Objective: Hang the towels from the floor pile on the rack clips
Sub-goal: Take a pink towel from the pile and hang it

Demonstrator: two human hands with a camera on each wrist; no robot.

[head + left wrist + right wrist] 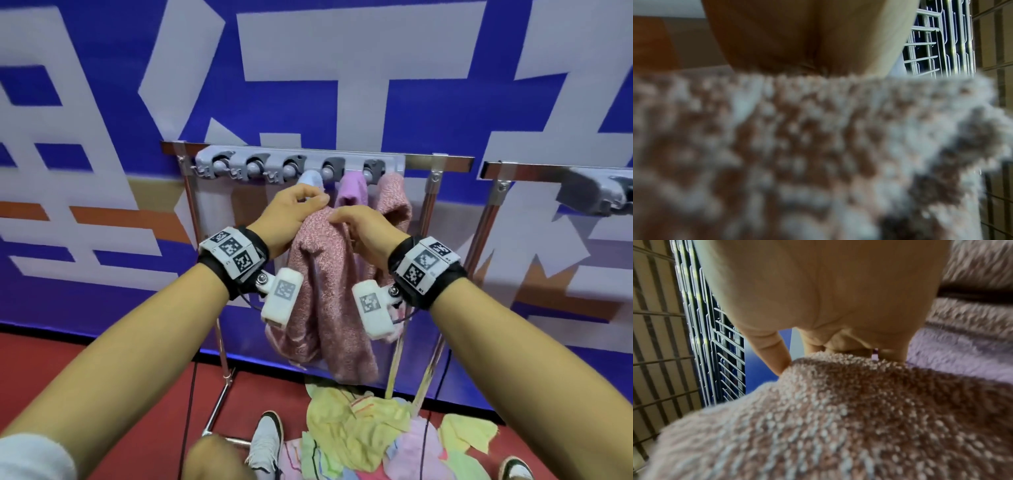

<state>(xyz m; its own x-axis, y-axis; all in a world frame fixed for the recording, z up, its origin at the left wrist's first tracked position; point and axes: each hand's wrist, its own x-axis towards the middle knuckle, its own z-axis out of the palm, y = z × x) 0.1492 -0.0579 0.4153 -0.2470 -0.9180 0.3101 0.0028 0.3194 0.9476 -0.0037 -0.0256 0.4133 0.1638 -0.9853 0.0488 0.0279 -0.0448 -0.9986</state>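
A speckled pink towel [325, 291] hangs between my two hands below the grey clip bar [301, 164]. My left hand [294, 212] grips its upper left part, my right hand [356, 226] pinches the top fold beside it. In the wrist views the towel [797, 154] [838, 418] fills the lower frame, blurred, with my right hand's fingers [777, 356] curled onto its top edge. On the bar's right clips hang a pale blue towel [310, 180], a lilac towel [354, 186] and another speckled pink towel [394, 198]. The floor pile [370, 438] lies below.
The rack's metal frame [202, 240] stands on a red floor before a blue and white banner. A second rack with a grey clip bar [596, 192] is at the right. My shoes [267, 445] stand beside the pile. A dark cable runs across the floor.
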